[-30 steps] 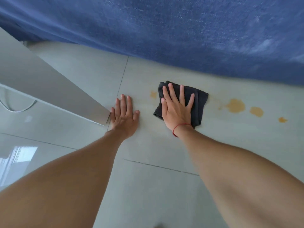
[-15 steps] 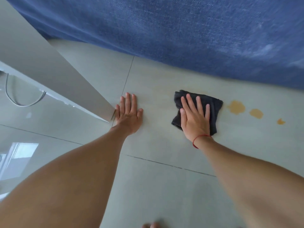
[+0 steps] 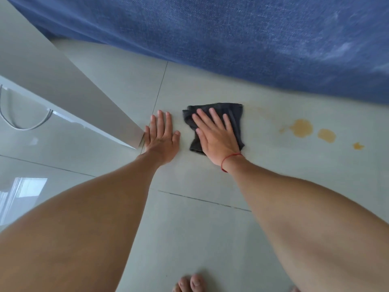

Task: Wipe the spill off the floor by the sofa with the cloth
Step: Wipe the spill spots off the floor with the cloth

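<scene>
The spill (image 3: 301, 127) lies to the right of the right hand (image 3: 216, 142), well apart from it, along the floor (image 3: 189, 228) just in front of the sofa (image 3: 231, 34). It shows as 3 amber patches in a row running left to right and slightly toward the person: a large blot, a smaller oval (image 3: 326, 135) near it, and a small fleck (image 3: 358, 146) furthest right. A faint yellowish smear lies between the cloth (image 3: 236, 114) and the large blot. The long axis of the row runs roughly parallel to the sofa edge, so the next stroke probably needs to sweep rightward along that line.

The right hand is the nearer one by far. Its grip is spread flat, fingers splayed and palm pressed down on the cloth, not pinching it. The cloth is dark grey, folded into a rough square, lying flat on the tile and sticking out beyond the fingertips and to the right of the hand.

The left hand (image 3: 161, 138) is also spread flat on bare floor, holding nothing, just beside the corner of a white panel (image 3: 63, 91); it looks like a brace.

The patches look wet and unsmeared, so most of the wiping seems still ahead.
</scene>
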`<state>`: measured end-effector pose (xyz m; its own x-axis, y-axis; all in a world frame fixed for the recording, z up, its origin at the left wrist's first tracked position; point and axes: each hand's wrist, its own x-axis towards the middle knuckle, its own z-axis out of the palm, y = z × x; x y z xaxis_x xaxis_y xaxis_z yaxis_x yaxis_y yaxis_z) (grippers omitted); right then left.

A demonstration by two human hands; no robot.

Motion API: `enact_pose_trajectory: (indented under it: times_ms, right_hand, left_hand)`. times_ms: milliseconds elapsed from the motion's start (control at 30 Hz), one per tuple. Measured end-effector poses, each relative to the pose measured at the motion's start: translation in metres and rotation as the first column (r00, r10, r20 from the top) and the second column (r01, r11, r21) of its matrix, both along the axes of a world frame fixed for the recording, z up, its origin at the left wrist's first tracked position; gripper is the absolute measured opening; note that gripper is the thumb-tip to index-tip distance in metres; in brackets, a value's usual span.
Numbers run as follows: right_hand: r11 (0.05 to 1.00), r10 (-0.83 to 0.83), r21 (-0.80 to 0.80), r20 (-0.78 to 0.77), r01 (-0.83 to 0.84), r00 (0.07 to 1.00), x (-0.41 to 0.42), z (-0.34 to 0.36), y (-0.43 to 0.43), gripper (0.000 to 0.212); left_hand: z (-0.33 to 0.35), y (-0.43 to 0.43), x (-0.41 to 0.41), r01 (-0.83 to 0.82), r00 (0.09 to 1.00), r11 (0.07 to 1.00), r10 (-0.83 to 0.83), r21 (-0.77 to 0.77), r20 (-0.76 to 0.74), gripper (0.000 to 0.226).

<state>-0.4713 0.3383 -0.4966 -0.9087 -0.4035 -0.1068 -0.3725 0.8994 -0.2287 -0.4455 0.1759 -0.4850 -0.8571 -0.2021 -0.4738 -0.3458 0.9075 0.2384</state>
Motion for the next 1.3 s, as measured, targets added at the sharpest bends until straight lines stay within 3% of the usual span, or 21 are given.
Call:
enact_pose_trajectory:
  times_ms: [167,333,400,533,700,767,833,900,1000,1133,1300]
  right_hand:
    - [0.940,-0.341,0.014,0.034,0.340,0.940,0.014,-0.001,0.056,0.050]
    - [0.847,-0.528,-0.035,0.052,0.530,0.847,-0.003,-0.002,0.009,0.049]
    - [0.875,-0.481,-0.028,0.055,0.483,0.875,-0.012,-0.003,-0.010,0.049]
    - [0.988,-0.155,-0.001,0.032,0.155,0.987,-0.020,-0.001,-0.034,0.049]
    - [0.990,0.143,0.013,-0.027,-0.142,0.989,-0.016,-0.003,-0.019,0.048]
    - [0.993,0.113,-0.019,-0.058,-0.114,0.992,-0.013,-0.005,0.002,0.049]
    - [0.992,-0.113,-0.059,-0.071,0.109,0.991,-0.013,-0.008,0.030,0.052]
    - [0.920,-0.389,-0.072,-0.038,0.386,0.921,-0.012,-0.010,0.054,0.051]
    - [0.843,-0.535,-0.049,0.026,0.535,0.845,-0.013,-0.007,0.056,0.049]
    - [0.876,-0.482,-0.014,0.024,0.482,0.876,-0.021,-0.004,0.031,0.049]
    - [0.995,-0.100,-0.003,0.026,0.100,0.995,-0.032,0.001,-0.016,0.049]
  left_hand:
    - [0.002,0.001,0.001,-0.001,1.000,1.000,0.001,0.001,-0.010,0.061]
    - [-0.003,0.001,0.001,-0.001,1.000,1.000,0.001,-0.012,-0.023,0.061]
    - [-0.004,0.000,0.001,0.002,1.000,1.000,-0.003,-0.019,-0.016,0.061]
    - [-0.005,0.000,0.000,0.008,1.000,1.000,-0.008,-0.022,-0.010,0.062]
    - [-0.004,-0.001,0.000,0.004,1.000,1.000,-0.004,-0.014,0.002,0.062]
    - [-0.003,0.000,0.000,-0.002,1.000,1.000,0.002,-0.014,-0.007,0.062]
    - [-0.002,0.001,0.001,-0.005,1.000,1.000,0.004,-0.017,-0.020,0.062]
    - [-0.002,0.002,0.002,-0.016,0.999,1.000,0.016,-0.015,-0.036,0.062]
    - [-0.002,0.002,0.002,-0.033,0.998,0.999,0.032,-0.005,-0.047,0.064]
    - [-0.002,0.001,0.002,-0.012,0.999,1.000,0.011,-0.020,-0.036,0.064]
    - [-0.001,0.000,0.000,0.002,1.000,1.000,-0.002,-0.024,-0.003,0.064]
